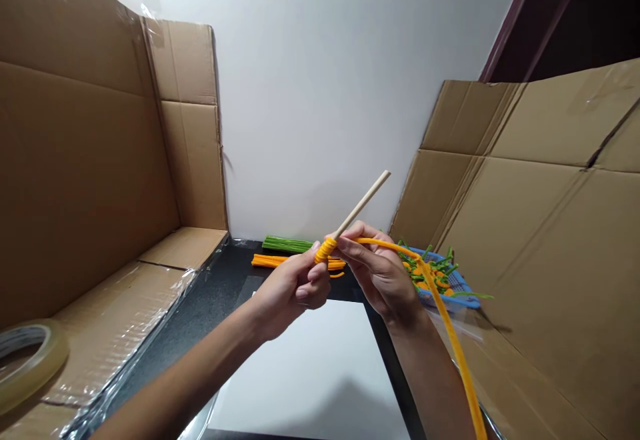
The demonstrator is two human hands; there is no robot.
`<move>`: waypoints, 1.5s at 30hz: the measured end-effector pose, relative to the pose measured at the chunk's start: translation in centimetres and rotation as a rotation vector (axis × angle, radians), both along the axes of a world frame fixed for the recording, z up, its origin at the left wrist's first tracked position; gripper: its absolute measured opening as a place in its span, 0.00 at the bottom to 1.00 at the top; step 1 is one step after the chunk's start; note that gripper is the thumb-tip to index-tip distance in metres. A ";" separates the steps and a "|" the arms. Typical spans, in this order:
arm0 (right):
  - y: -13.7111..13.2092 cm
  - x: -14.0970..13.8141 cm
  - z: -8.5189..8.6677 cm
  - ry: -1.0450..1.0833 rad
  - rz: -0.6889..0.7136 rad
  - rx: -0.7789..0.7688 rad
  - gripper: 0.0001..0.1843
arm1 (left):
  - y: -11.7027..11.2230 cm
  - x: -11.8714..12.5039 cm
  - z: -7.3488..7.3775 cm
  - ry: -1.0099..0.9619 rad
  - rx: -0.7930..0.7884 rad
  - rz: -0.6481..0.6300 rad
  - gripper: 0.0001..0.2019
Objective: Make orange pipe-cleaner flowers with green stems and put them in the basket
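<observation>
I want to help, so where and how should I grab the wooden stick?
The wooden stick is probably best pinched at its bare upper end, coming from above: that part is slim and slants up clear of the left hand and right hand, while the orange coil wraps it lower down.

Left fingers [304, 261] grip orange pipe-cleaner coils [327, 249] around a wooden stick [363, 203] poking above them; right fingers [364, 251] pinch the trailing strand [450, 325].
</observation>
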State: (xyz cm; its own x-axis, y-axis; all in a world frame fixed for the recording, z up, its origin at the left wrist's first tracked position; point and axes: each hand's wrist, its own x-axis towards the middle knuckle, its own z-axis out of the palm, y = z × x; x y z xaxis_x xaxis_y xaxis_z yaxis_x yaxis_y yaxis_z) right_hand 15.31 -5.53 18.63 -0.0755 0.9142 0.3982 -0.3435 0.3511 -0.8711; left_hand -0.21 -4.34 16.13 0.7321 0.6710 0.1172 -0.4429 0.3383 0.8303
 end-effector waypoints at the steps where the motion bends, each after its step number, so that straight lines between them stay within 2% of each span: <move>1: 0.0 -0.1 0.0 -0.007 -0.002 0.010 0.14 | 0.0 0.1 0.0 0.012 0.020 0.016 0.25; 5: 0.3 -0.3 -0.4 -0.008 0.000 0.052 0.12 | -0.2 0.7 -0.2 0.013 0.071 0.116 0.24; 11: 0.5 -0.5 -0.6 -0.044 -0.022 0.075 0.13 | -0.6 1.3 -0.7 0.039 0.146 0.334 0.26; 14: 0.1 -0.4 -0.3 -0.074 -0.023 0.086 0.12 | -0.5 1.4 -0.9 0.061 0.232 0.377 0.28; 16: -0.3 0.0 0.0 -0.088 0.031 0.078 0.11 | -0.4 1.1 -0.8 0.064 0.319 0.359 0.29; 18: -0.6 0.7 0.4 -0.107 0.117 0.054 0.11 | -0.2 0.5 -0.4 0.091 0.461 0.328 0.29; 20: -0.8 1.7 0.7 -0.179 0.192 0.029 0.10 | -0.2 -0.7 0.4 0.194 0.668 0.304 0.28; 23: -1.0 3.1 1.0 -0.422 0.234 -0.011 0.08 | -0.1 -2.7 2.0 0.511 1.091 0.259 0.25; 26: -1.0 3.4 1.2 -0.692 0.149 -0.039 0.06 | 0.0 -3.8 2.8 0.758 1.453 0.256 0.19; 29: -0.9 2.5 1.0 -0.783 -0.025 -0.020 0.08 | 0.4 -3.6 2.2 0.933 1.629 0.428 0.19; 31: -0.9 1.7 0.8 -0.738 -0.190 0.019 0.09 | 0.9 -2.9 1.3 1.004 1.626 0.660 0.20; 34: -1.2 0.6 0.4 -0.658 -0.467 0.169 0.08 | 1.5 -1.9 0.1 0.994 1.456 1.037 0.20; 36: -1.5 -0.1 0.2 -0.670 -0.621 0.365 0.05 | 1.7 -1.5 -0.3 0.912 1.327 1.134 0.20; 38: -1.7 -0.7 0.0 -0.706 -0.728 0.566 0.03 | 1.7 -1.4 -0.4 0.800 1.201 1.124 0.21; 40: -1.6 -1.3 -0.3 -0.704 -0.748 0.674 0.03 | 1.6 -1.5 -0.1 0.671 1.051 1.082 0.23; 42: -1.4 -1.6 -0.5 -0.654 -0.692 0.664 0.04 | 1.6 -1.7 0.3 0.538 0.882 0.998 0.26; 45: -0.8 -1.6 -0.8 -0.545 -0.586 0.580 0.05 | 1.8 -2.0 0.9 0.343 0.604 0.724 0.28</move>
State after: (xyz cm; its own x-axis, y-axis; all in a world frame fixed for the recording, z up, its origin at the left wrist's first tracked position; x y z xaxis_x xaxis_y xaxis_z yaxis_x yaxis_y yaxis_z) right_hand 13.73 -6.37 17.82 0.0213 0.5399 0.8415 0.4181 0.7597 -0.4980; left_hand -2.22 -2.56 17.02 0.2294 0.8662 0.4439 -0.0797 -0.4379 0.8955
